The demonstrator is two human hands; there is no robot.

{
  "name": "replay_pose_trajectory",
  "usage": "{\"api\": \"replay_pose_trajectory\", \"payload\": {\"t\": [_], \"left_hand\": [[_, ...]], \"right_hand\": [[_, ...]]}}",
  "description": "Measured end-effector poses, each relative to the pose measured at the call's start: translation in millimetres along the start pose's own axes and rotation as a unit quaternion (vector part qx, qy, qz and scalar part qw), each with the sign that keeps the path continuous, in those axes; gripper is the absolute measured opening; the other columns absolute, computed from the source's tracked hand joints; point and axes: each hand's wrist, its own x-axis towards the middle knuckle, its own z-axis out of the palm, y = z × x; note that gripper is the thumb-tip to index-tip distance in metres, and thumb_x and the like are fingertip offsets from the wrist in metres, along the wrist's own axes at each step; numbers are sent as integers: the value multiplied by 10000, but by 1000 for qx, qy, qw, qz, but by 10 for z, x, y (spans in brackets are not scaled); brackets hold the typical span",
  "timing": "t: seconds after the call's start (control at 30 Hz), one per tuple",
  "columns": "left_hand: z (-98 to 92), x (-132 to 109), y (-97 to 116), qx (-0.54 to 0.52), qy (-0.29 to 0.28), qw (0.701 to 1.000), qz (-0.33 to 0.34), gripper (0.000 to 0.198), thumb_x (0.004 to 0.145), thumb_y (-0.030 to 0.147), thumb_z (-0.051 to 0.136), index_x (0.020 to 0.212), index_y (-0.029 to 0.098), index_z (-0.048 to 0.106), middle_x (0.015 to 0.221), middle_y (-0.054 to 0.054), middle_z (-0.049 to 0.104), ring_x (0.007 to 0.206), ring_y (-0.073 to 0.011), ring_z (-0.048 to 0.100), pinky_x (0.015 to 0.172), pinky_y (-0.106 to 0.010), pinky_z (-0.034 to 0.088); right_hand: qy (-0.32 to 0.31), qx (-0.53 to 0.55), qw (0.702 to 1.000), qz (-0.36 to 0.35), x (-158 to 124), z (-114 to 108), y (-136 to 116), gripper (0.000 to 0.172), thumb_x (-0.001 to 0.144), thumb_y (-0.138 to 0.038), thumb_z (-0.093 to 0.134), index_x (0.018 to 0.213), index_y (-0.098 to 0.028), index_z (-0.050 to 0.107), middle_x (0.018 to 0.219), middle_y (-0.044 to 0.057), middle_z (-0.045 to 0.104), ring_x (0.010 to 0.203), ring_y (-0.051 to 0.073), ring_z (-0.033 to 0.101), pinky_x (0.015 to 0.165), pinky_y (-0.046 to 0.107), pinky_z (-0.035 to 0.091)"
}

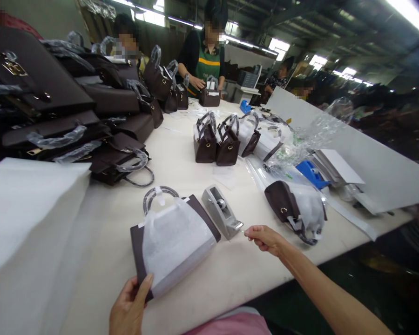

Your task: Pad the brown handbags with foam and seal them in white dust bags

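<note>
Two hands at work at the near edge of the tabletop (181,163). Left hand (129,309) is clamped on the near corner of a brown bag (174,242) lying flat, thumb on top of its white wrap (176,239), prob. to keep the wrap from sliding. Bag handle (158,194) points to the far side. Right hand (265,238) has fingers pinched together just off the cutter end of the tape dispenser (222,211), which sits just right of the bag, w/in easy reach; can't tell if tape is btwn the fingertips. Another part-wrapped bag (295,209) lies further right. Two bags (216,142) stand upright mid-table. Far left, a stack of bags (56,102). Near left, a pile of white sheets (28,218). At the far end a person in a green apron (206,65) handles another bag.
</note>
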Motion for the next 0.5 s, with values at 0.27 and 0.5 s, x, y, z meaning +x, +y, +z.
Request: {"api": "replay_pose_trajectory", "payload": {"t": [0.27,0.5], "left_hand": [[28,-18,-48,-38,6,998,44,464,612,542,667,860,159,582,727,-5,586,664,-158,498,570,-241,380],[51,-72,-77,-53,-3,994,96,332,755,472,567,841,151,573,748,-12,594,704,-148,521,638,-243,413]], "right_hand": [[71,-58,995,-29,75,200,494,270,656,-358,601,544,-165,449,419,-83,280,380,25,192,417,208,71],[-103,10,994,-47,-642,1047,153,381,647,-514,663,656,-165,511,428,-98,271,383,33,168,408,216,82]]}}
